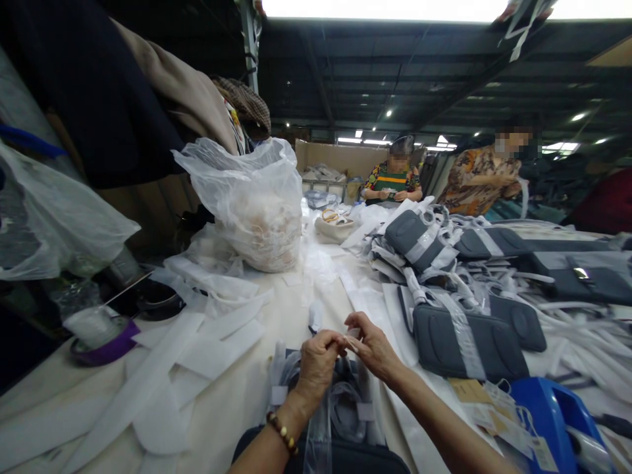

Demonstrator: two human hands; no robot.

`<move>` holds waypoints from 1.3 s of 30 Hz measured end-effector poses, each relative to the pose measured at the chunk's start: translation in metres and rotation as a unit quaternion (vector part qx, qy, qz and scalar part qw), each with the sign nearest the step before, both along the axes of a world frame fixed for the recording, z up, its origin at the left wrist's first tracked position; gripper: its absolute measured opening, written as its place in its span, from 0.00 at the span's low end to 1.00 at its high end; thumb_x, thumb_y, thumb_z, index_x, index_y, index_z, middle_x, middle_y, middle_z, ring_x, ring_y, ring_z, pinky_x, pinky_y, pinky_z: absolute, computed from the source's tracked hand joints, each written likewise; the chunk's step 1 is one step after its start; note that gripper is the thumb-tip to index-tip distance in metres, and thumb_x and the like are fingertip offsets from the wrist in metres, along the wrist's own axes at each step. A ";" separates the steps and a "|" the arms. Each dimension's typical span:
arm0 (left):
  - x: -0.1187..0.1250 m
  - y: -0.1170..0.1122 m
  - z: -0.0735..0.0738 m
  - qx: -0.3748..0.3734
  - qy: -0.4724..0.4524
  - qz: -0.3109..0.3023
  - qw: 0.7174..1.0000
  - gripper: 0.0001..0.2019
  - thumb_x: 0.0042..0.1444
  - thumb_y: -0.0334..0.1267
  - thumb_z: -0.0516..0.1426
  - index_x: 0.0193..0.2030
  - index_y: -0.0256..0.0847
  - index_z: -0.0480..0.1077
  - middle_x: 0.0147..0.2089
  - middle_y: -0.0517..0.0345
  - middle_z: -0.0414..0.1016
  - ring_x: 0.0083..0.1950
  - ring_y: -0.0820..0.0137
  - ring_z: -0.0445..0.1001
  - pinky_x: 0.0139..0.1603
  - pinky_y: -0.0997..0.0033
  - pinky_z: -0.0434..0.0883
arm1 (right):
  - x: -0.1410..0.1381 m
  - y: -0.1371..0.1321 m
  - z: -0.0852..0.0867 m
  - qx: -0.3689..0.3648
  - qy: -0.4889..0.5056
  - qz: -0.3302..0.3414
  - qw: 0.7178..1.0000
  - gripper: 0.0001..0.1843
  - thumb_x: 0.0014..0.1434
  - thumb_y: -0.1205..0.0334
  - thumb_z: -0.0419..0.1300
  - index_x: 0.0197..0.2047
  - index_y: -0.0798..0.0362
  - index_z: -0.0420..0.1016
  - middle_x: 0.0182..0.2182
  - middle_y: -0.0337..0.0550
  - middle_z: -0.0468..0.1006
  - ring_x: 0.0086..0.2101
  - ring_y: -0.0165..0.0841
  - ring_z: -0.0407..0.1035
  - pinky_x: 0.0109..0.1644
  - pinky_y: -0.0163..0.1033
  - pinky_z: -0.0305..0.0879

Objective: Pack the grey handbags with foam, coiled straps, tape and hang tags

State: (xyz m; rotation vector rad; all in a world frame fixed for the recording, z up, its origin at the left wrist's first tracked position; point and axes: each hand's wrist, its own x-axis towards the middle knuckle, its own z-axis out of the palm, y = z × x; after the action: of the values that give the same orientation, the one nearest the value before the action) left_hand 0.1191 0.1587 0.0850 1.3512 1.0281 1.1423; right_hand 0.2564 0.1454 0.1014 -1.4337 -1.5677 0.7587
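Observation:
My left hand [317,364], with a bead bracelet on its wrist, and my right hand [372,347] meet low in the middle of the view. Both are closed in a pinch on a small white piece [351,342] between the fingertips; I cannot make out what it is. Under them lies a grey padded piece with white straps [340,405] at the table's near edge. A similar grey pad with a clear band [467,342] lies just to the right of my right hand.
A filled clear plastic bag [251,204] stands at back left. White fabric strips [197,349] lie scattered on the left. A heap of grey pads [494,263] covers the right. A blue plastic object [553,411] sits near right. Two people [395,178] work at the far end.

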 end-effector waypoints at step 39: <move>-0.020 0.030 -0.015 0.165 0.442 -0.137 0.871 0.05 0.47 0.27 0.58 0.32 0.35 0.73 0.34 0.49 0.77 0.40 0.60 0.73 0.46 0.57 0.65 | 0.019 0.022 -0.043 -0.162 0.093 -0.149 0.971 0.20 0.38 0.41 0.59 0.21 0.50 0.77 0.24 0.48 0.80 0.31 0.46 0.73 0.36 0.44 0.68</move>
State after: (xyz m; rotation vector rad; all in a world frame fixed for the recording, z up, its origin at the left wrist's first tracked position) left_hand 0.0988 0.1883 0.0705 2.3211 1.2263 0.4541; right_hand 0.2758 0.1675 0.0584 -1.7284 -1.0875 0.9656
